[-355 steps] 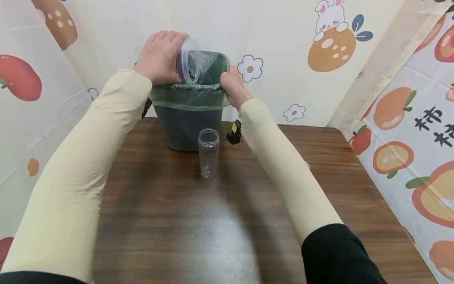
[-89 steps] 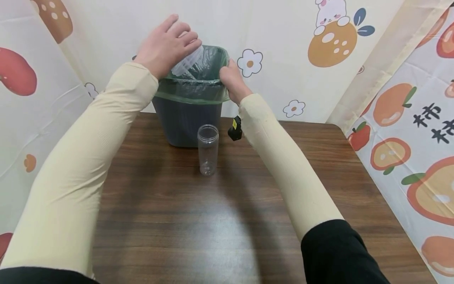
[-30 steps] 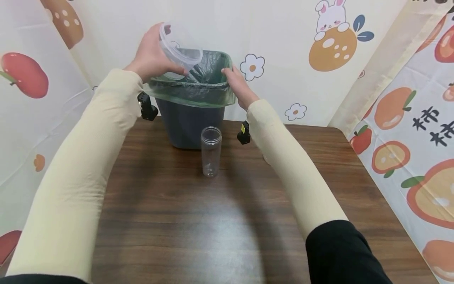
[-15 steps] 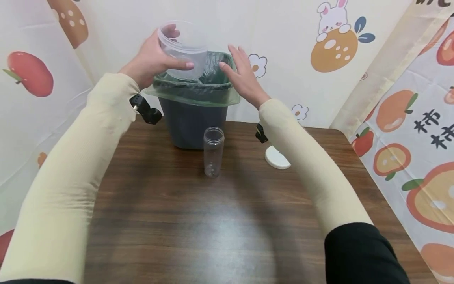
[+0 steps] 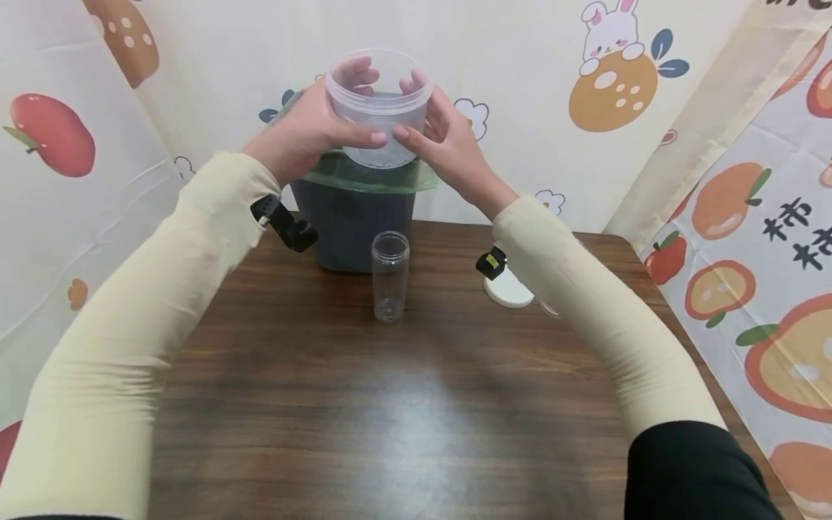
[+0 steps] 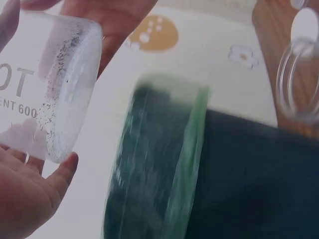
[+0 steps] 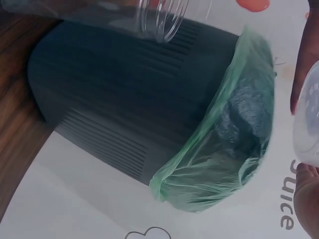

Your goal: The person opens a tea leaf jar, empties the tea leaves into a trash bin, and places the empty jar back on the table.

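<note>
Between both hands, a clear round plastic tub (image 5: 380, 108) is held upright in front of and above the bin. My left hand (image 5: 305, 133) grips its left side, thumb across the front. The right hand (image 5: 455, 141) grips the opposite side, fingers reaching round behind. Dark specks cling near the tub's base (image 6: 70, 79) in the left wrist view, beside printed lettering. Below stands a dark bin (image 5: 357, 231) with a green bag (image 7: 219, 159) folded over its rim. The tub partly hides the bin's mouth in the head view.
A clear lidless jar (image 5: 390, 282) stands on the wooden table (image 5: 325, 404) just before the bin. Right of it lies a white round lid (image 5: 508, 290), with a clear rounded edge (image 5: 549, 309) partly hidden by the right forearm. Printed curtains enclose the table's back and sides.
The left hand has turned the tub from tilted over the bin to upright and brought it right. My right hand has let go of the bin's rim and taken hold of the tub.
</note>
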`<state>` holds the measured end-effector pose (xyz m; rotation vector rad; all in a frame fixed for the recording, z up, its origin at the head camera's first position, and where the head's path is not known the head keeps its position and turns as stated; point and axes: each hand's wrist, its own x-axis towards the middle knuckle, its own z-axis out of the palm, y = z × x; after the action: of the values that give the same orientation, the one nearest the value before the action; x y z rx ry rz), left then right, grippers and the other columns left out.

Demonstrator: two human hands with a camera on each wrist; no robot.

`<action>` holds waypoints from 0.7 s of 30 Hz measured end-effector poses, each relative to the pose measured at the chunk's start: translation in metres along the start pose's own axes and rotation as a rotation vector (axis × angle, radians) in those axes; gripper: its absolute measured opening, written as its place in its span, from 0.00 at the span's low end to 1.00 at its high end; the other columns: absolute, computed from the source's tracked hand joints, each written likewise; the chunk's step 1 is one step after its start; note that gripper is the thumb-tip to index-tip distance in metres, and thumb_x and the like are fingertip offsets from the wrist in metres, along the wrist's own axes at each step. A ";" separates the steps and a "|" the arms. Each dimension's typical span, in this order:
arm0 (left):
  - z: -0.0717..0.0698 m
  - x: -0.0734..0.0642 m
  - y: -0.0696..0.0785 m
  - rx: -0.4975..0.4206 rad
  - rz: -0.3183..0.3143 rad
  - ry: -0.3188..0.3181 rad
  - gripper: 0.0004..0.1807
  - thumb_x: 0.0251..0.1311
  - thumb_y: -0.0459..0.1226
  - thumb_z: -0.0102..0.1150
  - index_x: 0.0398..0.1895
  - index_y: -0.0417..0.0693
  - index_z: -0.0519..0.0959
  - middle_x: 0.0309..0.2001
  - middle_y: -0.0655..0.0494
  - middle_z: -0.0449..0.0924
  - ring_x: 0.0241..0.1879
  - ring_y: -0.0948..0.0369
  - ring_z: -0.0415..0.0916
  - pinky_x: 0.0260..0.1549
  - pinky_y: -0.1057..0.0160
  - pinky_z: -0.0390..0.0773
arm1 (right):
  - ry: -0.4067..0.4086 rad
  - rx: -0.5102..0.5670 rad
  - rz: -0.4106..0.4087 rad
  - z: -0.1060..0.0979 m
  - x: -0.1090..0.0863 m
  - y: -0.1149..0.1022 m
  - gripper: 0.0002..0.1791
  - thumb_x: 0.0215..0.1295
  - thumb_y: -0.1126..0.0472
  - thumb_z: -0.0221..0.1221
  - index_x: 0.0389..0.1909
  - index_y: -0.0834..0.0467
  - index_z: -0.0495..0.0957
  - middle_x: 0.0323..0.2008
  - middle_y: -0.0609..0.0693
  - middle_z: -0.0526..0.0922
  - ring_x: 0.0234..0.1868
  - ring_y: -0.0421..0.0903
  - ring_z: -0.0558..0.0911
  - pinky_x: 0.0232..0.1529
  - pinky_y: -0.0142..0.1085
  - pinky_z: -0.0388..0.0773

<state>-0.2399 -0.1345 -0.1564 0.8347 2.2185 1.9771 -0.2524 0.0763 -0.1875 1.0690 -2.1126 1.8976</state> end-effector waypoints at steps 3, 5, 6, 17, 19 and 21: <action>0.010 -0.003 0.001 -0.031 0.008 -0.025 0.52 0.46 0.26 0.67 0.74 0.50 0.50 0.70 0.55 0.55 0.65 0.59 0.57 0.63 0.62 0.57 | 0.020 0.026 -0.020 -0.003 -0.008 -0.005 0.43 0.59 0.67 0.62 0.73 0.62 0.51 0.69 0.54 0.62 0.67 0.41 0.64 0.63 0.30 0.61; 0.016 -0.004 0.001 -0.037 0.016 -0.030 0.53 0.46 0.26 0.67 0.74 0.49 0.49 0.71 0.56 0.55 0.66 0.60 0.57 0.64 0.62 0.56 | 0.028 0.050 -0.020 -0.007 -0.014 -0.008 0.44 0.57 0.66 0.64 0.72 0.63 0.52 0.68 0.55 0.64 0.67 0.42 0.65 0.63 0.32 0.61; 0.020 -0.004 0.001 -0.035 0.020 -0.029 0.53 0.45 0.26 0.67 0.74 0.49 0.49 0.71 0.56 0.55 0.67 0.61 0.56 0.64 0.62 0.56 | 0.030 0.057 -0.022 -0.010 -0.017 -0.009 0.44 0.57 0.65 0.66 0.72 0.64 0.53 0.67 0.56 0.65 0.67 0.42 0.65 0.64 0.33 0.61; 0.066 -0.003 -0.008 0.011 0.055 -0.017 0.51 0.44 0.29 0.70 0.72 0.47 0.53 0.68 0.55 0.61 0.62 0.60 0.62 0.59 0.64 0.62 | 0.066 0.053 -0.008 -0.038 -0.059 -0.012 0.51 0.46 0.51 0.73 0.69 0.64 0.59 0.63 0.58 0.69 0.66 0.49 0.67 0.64 0.39 0.62; 0.074 -0.002 -0.012 0.001 0.058 -0.018 0.50 0.44 0.29 0.70 0.71 0.46 0.54 0.67 0.54 0.62 0.61 0.60 0.63 0.58 0.65 0.63 | 0.069 0.065 -0.009 -0.044 -0.065 -0.011 0.51 0.45 0.51 0.74 0.68 0.65 0.59 0.63 0.59 0.69 0.65 0.50 0.67 0.64 0.40 0.62; 0.084 -0.001 -0.017 -0.012 0.054 -0.002 0.49 0.43 0.29 0.71 0.71 0.46 0.55 0.65 0.54 0.63 0.60 0.60 0.65 0.57 0.66 0.64 | 0.064 0.075 -0.012 -0.049 -0.071 -0.008 0.52 0.44 0.50 0.74 0.68 0.67 0.60 0.63 0.60 0.69 0.65 0.51 0.67 0.64 0.40 0.61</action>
<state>-0.2123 -0.0597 -0.1873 0.9044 2.2030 2.0100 -0.2128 0.1515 -0.2072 1.0180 -2.0116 1.9924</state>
